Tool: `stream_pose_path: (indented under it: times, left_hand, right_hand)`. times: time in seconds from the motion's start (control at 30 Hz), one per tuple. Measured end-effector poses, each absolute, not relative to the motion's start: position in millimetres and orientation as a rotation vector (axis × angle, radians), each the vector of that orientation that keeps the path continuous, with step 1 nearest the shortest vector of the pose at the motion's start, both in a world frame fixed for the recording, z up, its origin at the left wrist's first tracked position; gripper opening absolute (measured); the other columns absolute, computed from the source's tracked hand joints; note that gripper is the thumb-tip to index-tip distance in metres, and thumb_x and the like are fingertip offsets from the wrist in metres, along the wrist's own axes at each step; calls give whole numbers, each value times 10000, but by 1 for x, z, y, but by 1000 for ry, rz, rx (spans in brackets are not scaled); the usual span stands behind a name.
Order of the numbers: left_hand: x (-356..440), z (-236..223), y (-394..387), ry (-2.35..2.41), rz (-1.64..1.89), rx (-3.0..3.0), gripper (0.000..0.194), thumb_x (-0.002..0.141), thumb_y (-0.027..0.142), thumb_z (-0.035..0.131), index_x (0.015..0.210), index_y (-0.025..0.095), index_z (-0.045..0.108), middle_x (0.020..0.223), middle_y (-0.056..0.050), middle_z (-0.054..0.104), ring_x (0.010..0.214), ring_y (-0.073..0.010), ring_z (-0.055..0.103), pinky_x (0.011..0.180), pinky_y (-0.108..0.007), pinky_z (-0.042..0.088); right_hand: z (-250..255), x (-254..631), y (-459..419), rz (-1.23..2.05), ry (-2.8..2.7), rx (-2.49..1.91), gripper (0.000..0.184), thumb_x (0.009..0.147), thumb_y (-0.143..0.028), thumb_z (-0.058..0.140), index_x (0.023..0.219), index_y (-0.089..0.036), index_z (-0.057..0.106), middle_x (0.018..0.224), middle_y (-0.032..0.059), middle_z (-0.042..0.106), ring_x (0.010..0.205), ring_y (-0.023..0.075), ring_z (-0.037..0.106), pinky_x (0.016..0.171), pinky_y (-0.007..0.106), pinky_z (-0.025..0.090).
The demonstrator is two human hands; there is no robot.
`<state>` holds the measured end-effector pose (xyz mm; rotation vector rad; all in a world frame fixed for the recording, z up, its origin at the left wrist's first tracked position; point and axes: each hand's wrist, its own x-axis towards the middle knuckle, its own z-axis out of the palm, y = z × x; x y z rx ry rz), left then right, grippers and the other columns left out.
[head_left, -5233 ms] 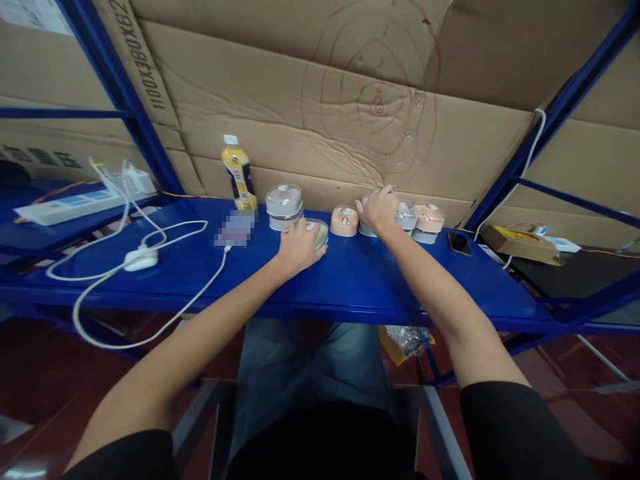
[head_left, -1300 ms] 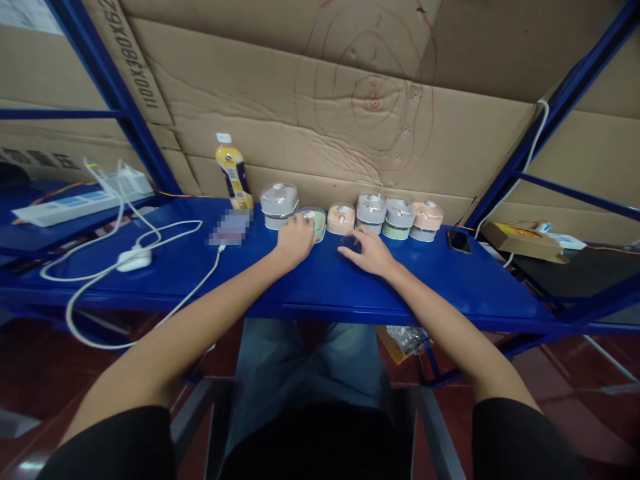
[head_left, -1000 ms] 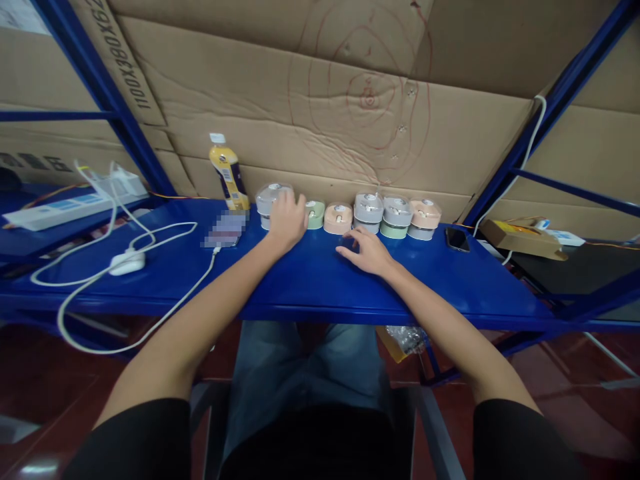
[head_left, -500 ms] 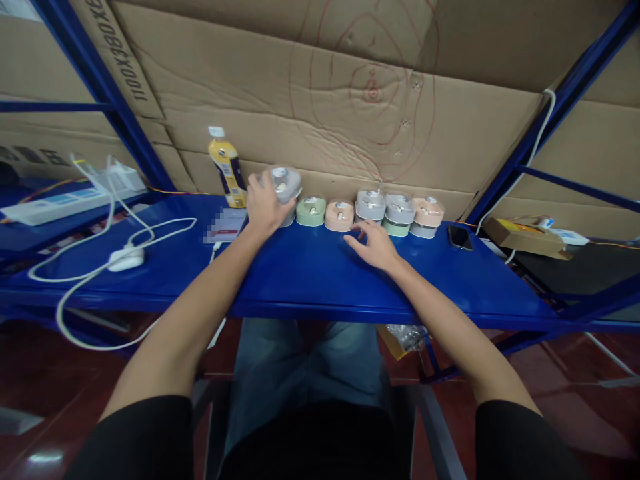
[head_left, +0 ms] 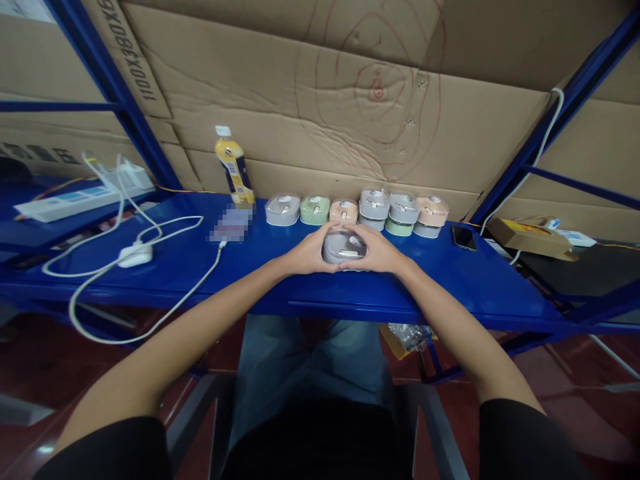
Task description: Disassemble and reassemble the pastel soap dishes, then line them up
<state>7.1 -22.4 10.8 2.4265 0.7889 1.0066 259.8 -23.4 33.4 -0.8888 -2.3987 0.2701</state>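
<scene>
1 container between 2 hands | bottle behind, left | phone right

Grey, clear-covered rounded box, pale clip facing up, clasped between both hands.

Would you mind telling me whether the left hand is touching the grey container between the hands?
Touching: the head view shows the left hand cupped against the grey container from the left, no visible gap.
</scene>
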Motion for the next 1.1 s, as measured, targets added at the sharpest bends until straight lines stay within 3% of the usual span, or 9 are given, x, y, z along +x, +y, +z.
stream_pose_path:
  times: [0.17,0.33,0.4,0.7,0.8,0.9,1.1]
  left_hand:
    - [-2,10,-23,892,914,2467,1152,744,524,907,1710,214,361,1516,-198,637,1411,-431,628,1210,-623,501]
    - [-3,11,-30,848,800,2576,548,918,519,771,1411,282,763,1515,-150,586,1480,-393,562,1293,-637,429]
    - [-1,12,-32,858,808,2584,477,960,532,722,1354,275,804,1523,-153,572,1506,-391,536,1311,-641,405]
    - [-40,18,-13,1208,947,2536,560,962,645,637,1236,186,808,1478,-183,600,1452,-426,573,1288,-657,419]
    - [-48,18,-14,1240,926,2526,637,966,642,624,1389,175,718,1469,-187,629,1415,-408,610,1254,-639,456]
    - [-36,17,-23,1172,979,2505,811,941,638,696,1583,171,532,1570,-205,603,1459,-409,589,1258,-612,455]
    - [3,12,-35,994,952,2456,1053,837,594,833,1680,175,361,1713,-232,479,1572,-438,495,1308,-592,405]
  right_hand:
    - [42,280,-15,279,-2200,-990,860,842,-716,816,1533,-238,630,1489,168,716,1315,401,704,1145,610,552]
    - [50,317,1,218,-1946,-1213,865,888,-804,701,1496,-193,630,1345,195,762,1240,421,720,1086,637,575]
    - [50,325,5,216,-1913,-1253,855,899,-817,674,1494,-204,630,1339,194,760,1241,421,718,1078,644,577]
    - [48,324,1,284,-2032,-1253,768,881,-766,734,1408,-207,709,1203,149,805,1118,399,755,1021,641,611]
    - [49,324,-1,326,-2092,-1271,785,837,-745,801,1404,-208,727,1220,157,810,1138,411,759,1039,661,608]
    - [51,318,-5,319,-2129,-1140,835,785,-699,882,1449,-222,717,1405,166,763,1280,415,726,1147,660,556]
    - [51,288,-9,378,-2344,-757,893,728,-655,965,1508,-304,705,1518,107,714,1425,374,661,1259,587,486]
